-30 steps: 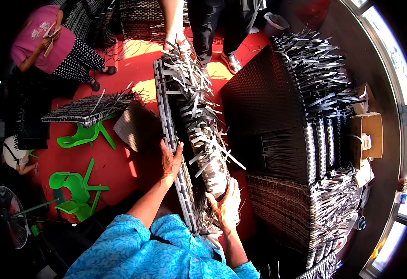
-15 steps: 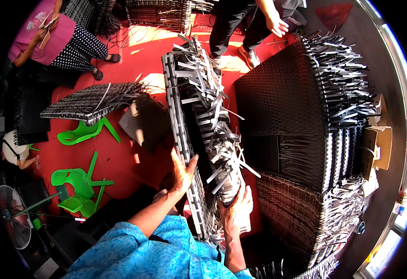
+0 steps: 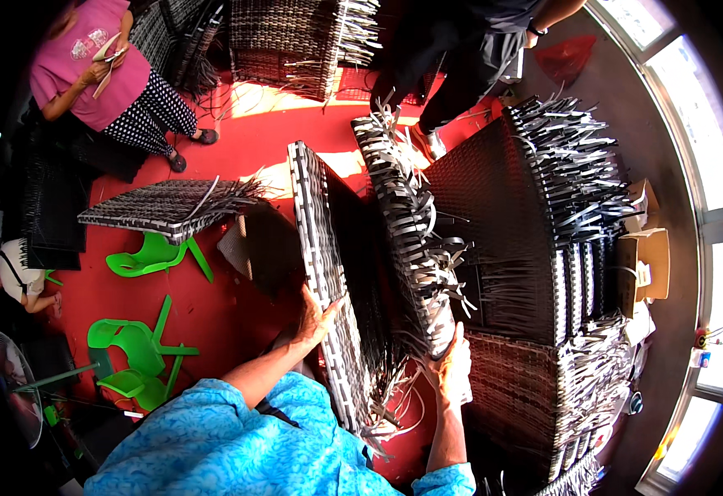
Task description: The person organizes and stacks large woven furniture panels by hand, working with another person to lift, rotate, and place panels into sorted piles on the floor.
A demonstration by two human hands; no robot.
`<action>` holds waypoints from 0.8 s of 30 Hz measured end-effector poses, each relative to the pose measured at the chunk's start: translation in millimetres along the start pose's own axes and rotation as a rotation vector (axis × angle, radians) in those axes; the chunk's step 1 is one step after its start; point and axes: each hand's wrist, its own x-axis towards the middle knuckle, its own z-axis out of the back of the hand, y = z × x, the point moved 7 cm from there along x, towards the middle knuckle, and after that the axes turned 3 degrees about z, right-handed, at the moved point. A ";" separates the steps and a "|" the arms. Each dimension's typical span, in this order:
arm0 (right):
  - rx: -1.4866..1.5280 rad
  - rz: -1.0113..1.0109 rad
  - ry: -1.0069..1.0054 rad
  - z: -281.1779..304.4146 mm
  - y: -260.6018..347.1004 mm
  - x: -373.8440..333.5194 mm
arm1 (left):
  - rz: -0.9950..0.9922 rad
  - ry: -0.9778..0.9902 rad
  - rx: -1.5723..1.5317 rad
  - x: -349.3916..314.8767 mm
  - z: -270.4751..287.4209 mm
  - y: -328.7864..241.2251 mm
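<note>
Fringed panel (image 3: 409,219) swung away from smooth-edged panel (image 3: 315,227) | left hand (image 3: 315,324) clasps latter | right hand (image 3: 451,368) grips former

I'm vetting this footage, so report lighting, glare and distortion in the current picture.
Head view: windows at right glare white; head view: sunlight patches the red floor, while deep shadow lies between the left woven panel and right woven panel; head view: fisheye distortion curves the windows, corners black.
</note>
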 end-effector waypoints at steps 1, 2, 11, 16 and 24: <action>-0.019 -0.046 0.088 0.6 -5.7 8.3 | -0.005 0.007 0.024 4.4 3.9 3.9; 0.007 0.011 -0.056 10.0 2.2 11.0 | -0.009 0.016 0.047 9.4 9.8 8.1; -0.097 -0.122 -0.155 3.3 7.0 52.7 | 0.128 0.445 0.218 42.2 40.8 11.0; -0.096 -0.189 -0.161 12.1 8.3 82.8 | 0.435 0.989 0.199 80.9 38.4 2.5; -0.101 -0.346 -0.054 16.4 11.2 84.6 | 0.394 1.113 0.462 165.0 31.7 -138.6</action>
